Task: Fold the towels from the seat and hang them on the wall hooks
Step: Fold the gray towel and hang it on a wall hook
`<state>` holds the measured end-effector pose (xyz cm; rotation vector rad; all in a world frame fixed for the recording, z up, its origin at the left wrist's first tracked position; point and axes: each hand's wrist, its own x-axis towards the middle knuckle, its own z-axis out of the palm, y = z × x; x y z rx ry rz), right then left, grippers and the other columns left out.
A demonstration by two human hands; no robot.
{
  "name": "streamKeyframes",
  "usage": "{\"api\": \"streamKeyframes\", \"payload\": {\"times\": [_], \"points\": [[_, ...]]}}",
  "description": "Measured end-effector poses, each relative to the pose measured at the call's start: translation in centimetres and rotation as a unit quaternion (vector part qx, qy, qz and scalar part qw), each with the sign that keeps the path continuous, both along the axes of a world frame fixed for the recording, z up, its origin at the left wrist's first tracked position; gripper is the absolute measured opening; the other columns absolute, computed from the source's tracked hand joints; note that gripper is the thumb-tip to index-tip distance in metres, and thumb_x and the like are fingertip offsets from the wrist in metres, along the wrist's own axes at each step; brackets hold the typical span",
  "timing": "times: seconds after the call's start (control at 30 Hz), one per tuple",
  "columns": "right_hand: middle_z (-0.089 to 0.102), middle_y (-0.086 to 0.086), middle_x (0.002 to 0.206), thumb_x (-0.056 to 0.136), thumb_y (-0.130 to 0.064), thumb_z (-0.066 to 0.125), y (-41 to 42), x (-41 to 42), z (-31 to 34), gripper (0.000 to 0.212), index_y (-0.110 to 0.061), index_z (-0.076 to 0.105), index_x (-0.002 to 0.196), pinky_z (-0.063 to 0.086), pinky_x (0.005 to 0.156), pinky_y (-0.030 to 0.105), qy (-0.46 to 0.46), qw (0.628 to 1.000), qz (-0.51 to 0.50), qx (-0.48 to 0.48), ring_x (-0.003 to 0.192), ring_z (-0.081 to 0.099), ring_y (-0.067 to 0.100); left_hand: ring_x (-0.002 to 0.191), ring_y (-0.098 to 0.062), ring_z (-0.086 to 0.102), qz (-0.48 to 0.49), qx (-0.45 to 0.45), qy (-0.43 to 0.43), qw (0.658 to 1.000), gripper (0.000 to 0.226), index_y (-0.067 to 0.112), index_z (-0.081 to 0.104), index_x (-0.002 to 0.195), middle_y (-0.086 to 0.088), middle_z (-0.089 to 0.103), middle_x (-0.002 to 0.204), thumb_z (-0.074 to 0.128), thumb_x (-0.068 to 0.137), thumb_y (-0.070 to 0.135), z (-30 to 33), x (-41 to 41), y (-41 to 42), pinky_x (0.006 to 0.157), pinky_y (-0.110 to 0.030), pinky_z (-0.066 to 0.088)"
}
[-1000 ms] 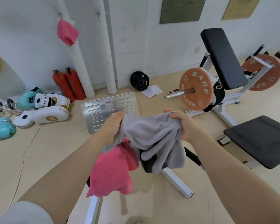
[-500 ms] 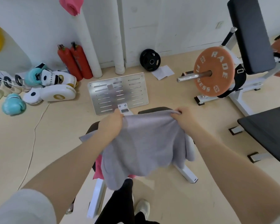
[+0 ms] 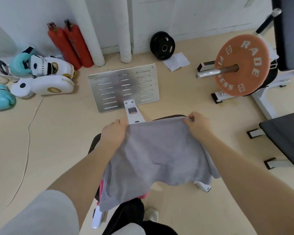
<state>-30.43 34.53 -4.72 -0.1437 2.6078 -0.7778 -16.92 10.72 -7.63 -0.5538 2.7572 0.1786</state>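
A grey towel (image 3: 156, 155) is stretched out between my hands above the black seat (image 3: 94, 143). My left hand (image 3: 115, 133) grips its far left corner. My right hand (image 3: 198, 123) pinches its far right corner. The towel hangs toward me and covers most of the seat. A pink towel (image 3: 101, 189) peeks out from under its near left edge. The wall hooks are out of view.
A slotted metal foot plate (image 3: 124, 87) lies ahead on the floor. Two red cylinders (image 3: 70, 43) and boxing pads (image 3: 46, 85) sit at the left wall. A black weight plate (image 3: 162, 45), an orange plate (image 3: 243, 65) and a black bench (image 3: 287, 136) stand to the right.
The bunched grey towel has been spread wide between my hands and lowered over the seat. The pink towel is now mostly covered. My view has tilted down.
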Motion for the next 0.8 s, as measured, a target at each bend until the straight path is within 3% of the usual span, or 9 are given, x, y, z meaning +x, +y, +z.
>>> {"api": "streamKeyframes", "payload": {"times": [0.2, 0.3, 0.4, 0.47, 0.57, 0.63, 0.7, 0.8], "points": [[0.051, -0.005, 0.075, 0.087, -0.024, 0.057, 0.5, -1.8, -2.4, 0.009, -0.016, 0.054, 0.084, 0.034, 0.063, 0.028, -0.048, 0.997, 0.033, 0.054, 0.078, 0.048, 0.018, 0.108, -0.034, 0.054, -0.009, 0.007, -0.117, 0.993, 0.037, 0.003, 0.038, 0.127, -0.016, 0.053, 0.119, 0.025, 0.101, 0.027, -3.1, 0.2, -0.3, 0.084, -0.04, 0.043], [0.053, -0.001, 0.085, 0.086, -0.012, 0.052, 1.2, -2.2, -3.2, 0.01, -0.012, 0.059, 0.094, 0.035, 0.068, 0.027, -0.067, 0.996, 0.027, 0.051, 0.083, 0.047, 0.019, 0.116, -0.032, 0.048, -0.011, -0.055, -0.155, 0.986, 0.033, 0.004, 0.039, 0.128, -0.015, 0.048, 0.126, 0.032, 0.096, 0.012, -2.5, -0.9, 0.6, 0.091, -0.038, 0.039], [0.054, 0.001, 0.089, 0.086, -0.007, 0.048, 1.5, -2.6, -3.2, 0.019, -0.008, 0.06, 0.101, 0.035, 0.071, 0.026, -0.087, 0.995, 0.042, 0.016, 0.085, 0.047, 0.019, 0.117, -0.03, 0.043, -0.039, -0.033, -0.055, 0.997, 0.037, 0.007, 0.042, 0.128, -0.012, 0.044, 0.129, 0.038, 0.091, 0.006, -0.7, -3.3, 4.9, 0.092, -0.036, 0.035], [0.055, 0.001, 0.09, 0.086, -0.009, 0.049, 1.8, -2.8, -2.9, 0.019, -0.008, 0.06, 0.102, 0.035, 0.071, 0.025, -0.106, 0.991, 0.076, 0.004, 0.085, 0.048, 0.018, 0.116, -0.029, 0.045, -0.082, 0.08, 0.015, 0.993, 0.034, 0.008, 0.046, 0.126, -0.01, 0.047, 0.127, 0.036, 0.094, 0.01, 0.5, -4.6, 9.7, 0.093, -0.036, 0.036], [0.055, 0.001, 0.09, 0.086, -0.01, 0.051, 2.9, -3.6, -2.3, 0.018, -0.008, 0.062, 0.1, 0.034, 0.071, 0.024, -0.123, 0.984, 0.127, -0.01, 0.086, 0.048, 0.016, 0.119, -0.027, 0.047, -0.121, 0.219, -0.003, 0.968, 0.049, 0.007, 0.048, 0.128, -0.01, 0.049, 0.131, 0.021, 0.095, 0.03, 0.6, -5.5, 16.9, 0.097, -0.035, 0.038], [0.056, 0.003, 0.087, 0.083, -0.008, 0.053, 4.0, -4.1, -1.6, 0.011, -0.013, 0.062, 0.086, 0.035, 0.064, 0.026, -0.147, 0.977, 0.151, -0.029, 0.084, 0.049, 0.017, 0.126, -0.025, 0.043, -0.099, 0.217, 0.006, 0.971, 0.061, 0.007, 0.043, 0.134, -0.01, 0.045, 0.139, 0.011, 0.092, 0.037, -0.1, -5.8, 19.6, 0.106, -0.034, 0.033], [0.055, 0.003, 0.077, 0.082, -0.008, 0.055, 5.4, -4.6, -0.9, 0.017, -0.017, 0.057, 0.068, 0.036, 0.058, 0.025, -0.183, 0.969, 0.159, -0.047, 0.078, 0.048, 0.018, 0.134, -0.022, 0.034, -0.075, 0.166, 0.005, 0.983, 0.048, 0.008, 0.033, 0.141, -0.008, 0.036, 0.147, 0.023, 0.1, 0.029, -0.7, -5.9, 20.9, 0.111, -0.03, 0.022], [0.053, 0.0, 0.071, 0.084, -0.014, 0.059, 7.6, -4.9, -0.2, 0.02, -0.017, 0.056, 0.065, 0.039, 0.057, 0.021, -0.261, 0.95, 0.155, -0.076, 0.069, 0.048, 0.015, 0.143, -0.018, 0.018, -0.037, 0.128, -0.002, 0.991, 0.058, 0.01, 0.019, 0.147, -0.004, 0.022, 0.155, 0.02, 0.099, 0.042, -1.0, -5.3, 22.2, 0.115, -0.028, 0.005]]}}
